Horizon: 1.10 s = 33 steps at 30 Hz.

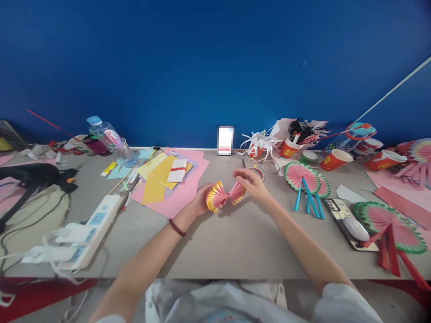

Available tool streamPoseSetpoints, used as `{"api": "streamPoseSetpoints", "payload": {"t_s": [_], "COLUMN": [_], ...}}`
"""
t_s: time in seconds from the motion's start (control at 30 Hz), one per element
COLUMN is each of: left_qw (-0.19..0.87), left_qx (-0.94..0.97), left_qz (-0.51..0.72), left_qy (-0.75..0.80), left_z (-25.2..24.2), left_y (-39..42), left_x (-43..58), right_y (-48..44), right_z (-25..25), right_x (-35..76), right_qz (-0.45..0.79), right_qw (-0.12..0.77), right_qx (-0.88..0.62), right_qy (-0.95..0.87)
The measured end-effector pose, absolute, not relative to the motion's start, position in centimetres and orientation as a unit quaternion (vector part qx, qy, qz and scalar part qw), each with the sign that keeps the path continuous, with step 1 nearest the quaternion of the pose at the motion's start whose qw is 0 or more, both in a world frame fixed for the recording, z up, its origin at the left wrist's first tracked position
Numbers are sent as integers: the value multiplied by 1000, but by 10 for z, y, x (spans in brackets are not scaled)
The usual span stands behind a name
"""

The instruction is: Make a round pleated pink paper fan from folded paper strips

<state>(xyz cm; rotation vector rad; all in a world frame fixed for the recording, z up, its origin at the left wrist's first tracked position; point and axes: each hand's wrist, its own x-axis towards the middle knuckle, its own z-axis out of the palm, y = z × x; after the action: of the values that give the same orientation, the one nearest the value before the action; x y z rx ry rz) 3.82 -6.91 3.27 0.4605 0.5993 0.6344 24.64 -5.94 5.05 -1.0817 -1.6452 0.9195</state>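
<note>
Just above the middle of the desk, my left hand [201, 200] is closed around the left part of a pleated paper bow [221, 197]. The bow is pink with yellow edges, pinched in at its centre, and its two halves fan out to the sides. My right hand [253, 183] is at the upper edge of the bow's right half, fingers stretched out over it and thumb close to the paper. Whether the thumb touches the paper I cannot tell. A roll of tape [258, 174] lies behind my right hand.
Pink and yellow paper sheets [153, 192] lie left of my hands. A power strip [97, 231] with cables stands front left, a plastic bottle [109, 137] behind. Watermelon-like paper fans [299, 177], a phone [336, 224], a mouse [356, 229] and paper cups [336, 160] occupy the right. A screen [225, 140] leans at the wall.
</note>
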Motion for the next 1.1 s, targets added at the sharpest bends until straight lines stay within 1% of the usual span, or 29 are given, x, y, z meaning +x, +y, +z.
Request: {"api": "streamPoseSetpoints", "payload": {"t_s": [0.07, 0.13, 0.23, 0.37, 0.5, 0.7, 0.8, 0.93, 1.03, 1.1], "left_qw": [890, 887, 853, 802, 734, 693, 677, 665, 645, 638], "left_qx": [217, 223, 262, 281, 316, 329, 347, 375, 402, 419], "left_qz": [285, 287, 340, 428, 491, 492, 495, 478, 473, 468], "left_qy": [282, 285, 297, 307, 348, 412, 420, 434, 446, 446], "left_z": [33, 33, 33, 32, 30, 29, 30, 29, 29, 29], "left_y": [-68, -65, -59, -53, -54, -60, -60, -61, -62, -63], "left_x": [38, 36, 32, 27, 31, 37, 37, 38, 38, 38], "right_y": [-56, -54, -52, -53, -59, -67, -66, -64, -65, -66], "right_z": [51, 50, 47, 42, 39, 41, 38, 32, 32, 33], "right_x": [249, 250, 250, 243, 233, 228, 231, 235, 237, 237], "right_qz": [464, 507, 548, 606, 606, 595, 549, 424, 318, 278], "right_qw": [433, 439, 480, 499, 480, 415, 429, 470, 466, 456], "right_qx": [-444, -456, -467, -456, -455, -447, -450, -473, -510, -518], "right_qy": [-633, -585, -501, -420, -441, -524, -559, -613, -649, -668]}}
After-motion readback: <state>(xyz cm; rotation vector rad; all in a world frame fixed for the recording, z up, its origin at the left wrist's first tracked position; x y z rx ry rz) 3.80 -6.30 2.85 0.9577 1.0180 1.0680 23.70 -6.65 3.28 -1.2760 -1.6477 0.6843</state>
